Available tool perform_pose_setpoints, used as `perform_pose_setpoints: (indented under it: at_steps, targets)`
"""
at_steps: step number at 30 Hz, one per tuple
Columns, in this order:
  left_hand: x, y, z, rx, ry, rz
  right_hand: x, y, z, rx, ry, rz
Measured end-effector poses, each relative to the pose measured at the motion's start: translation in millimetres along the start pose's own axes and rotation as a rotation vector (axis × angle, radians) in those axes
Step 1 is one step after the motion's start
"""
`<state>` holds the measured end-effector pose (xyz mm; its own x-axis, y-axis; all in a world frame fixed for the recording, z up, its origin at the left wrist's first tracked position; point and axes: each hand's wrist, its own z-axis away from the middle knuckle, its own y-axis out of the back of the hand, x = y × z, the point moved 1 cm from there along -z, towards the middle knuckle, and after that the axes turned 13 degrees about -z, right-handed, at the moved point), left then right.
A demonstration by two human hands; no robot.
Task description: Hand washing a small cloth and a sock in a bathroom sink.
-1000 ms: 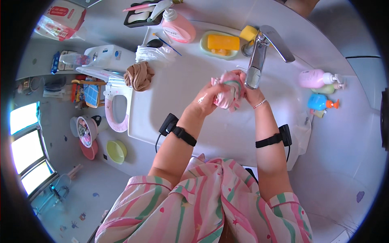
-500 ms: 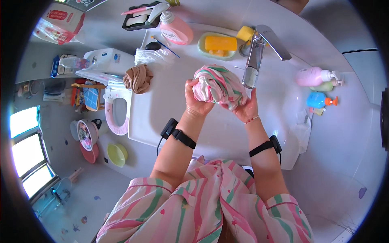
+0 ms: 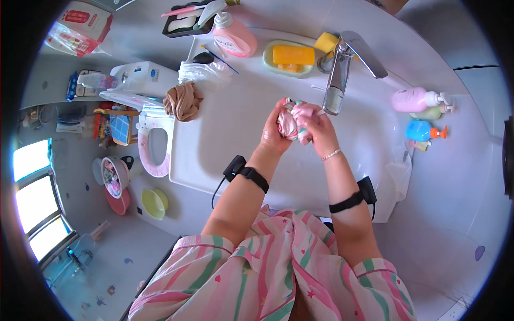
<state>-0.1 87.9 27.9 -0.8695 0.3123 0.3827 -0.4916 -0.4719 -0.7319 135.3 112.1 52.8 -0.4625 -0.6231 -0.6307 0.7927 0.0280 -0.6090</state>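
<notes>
Left hand (image 3: 273,132) and right hand (image 3: 324,135) are both curled tight on one striped cloth (image 3: 288,124), one from each side. It is all bunched up, so I think two hands stop bits from flopping out. They hold it over the middle of the sink (image 3: 235,147), just beside the end of the one tap (image 3: 337,80), maybe so drips fall in. I can't tell if water is running.

One brown cloth (image 3: 183,101) sits on the sink's left edge. Along the far edge, I count one pink bottle (image 3: 235,41), one soap dish (image 3: 267,61) with one big orange soap (image 3: 293,54) in it, and one yellow sponge (image 3: 326,41). Three more bottles are by the right edge: one pale pink bottle (image 3: 409,100), one green bottle (image 3: 428,114) and one blue bottle (image 3: 417,131). Maybe they go there to be easy to reach.
</notes>
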Motion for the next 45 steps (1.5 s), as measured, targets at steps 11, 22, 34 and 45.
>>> perform_pose_setpoints:
  at_steps: [11, 22, 34, 45]
  targets:
    - [-35, -10, -21, -0.358, 0.026, -0.001, 15, -33, 24, 0.222, 0.941, 1.252]
    - [-30, 5, -20, -0.164, 0.208, -0.022, 6, -20, -23, 0.471, 0.424, 0.971]
    - [41, 27, 22, -0.151, 0.204, -0.204, -27, 17, -27, 0.161, 0.039, -0.331]
    - [12, 1, 32, -0.265, 0.404, -0.652, -30, -9, -23, -0.107, 0.122, -0.202]
